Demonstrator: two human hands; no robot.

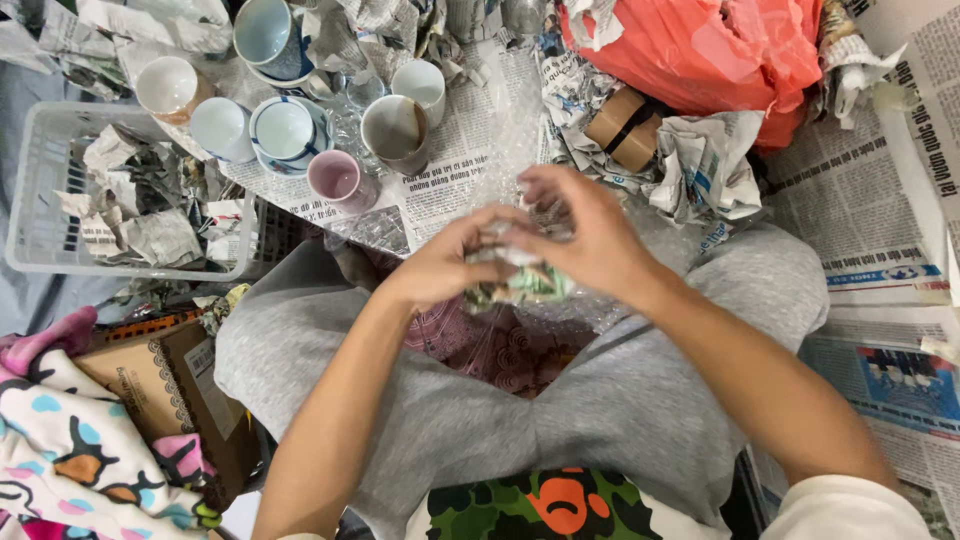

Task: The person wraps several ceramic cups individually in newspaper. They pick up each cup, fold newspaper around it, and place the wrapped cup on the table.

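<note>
Above the lap, left hand [445,262] and right hand [590,240] are closed together on a small bundle [520,280] in bubble wrap, probably to cushion it. At 11 o'clock, 6 cups [396,130] wait on newspaper [455,165]; at 9 o'clock, a basket [45,245].

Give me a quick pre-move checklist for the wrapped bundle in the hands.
1. Both hands on bundle: ok; left hand and right hand hold the wrapped bundle.
2. Bundle fully covered: cannot tell, fingers hide it.
3. Bubble wrap beneath the hands: ok.
4. Unwrapped cups close by: ok; pink cup and brown cup stand on the newspaper.
5. Basket free of clutter: not ok, crumpled paper inside.
</note>
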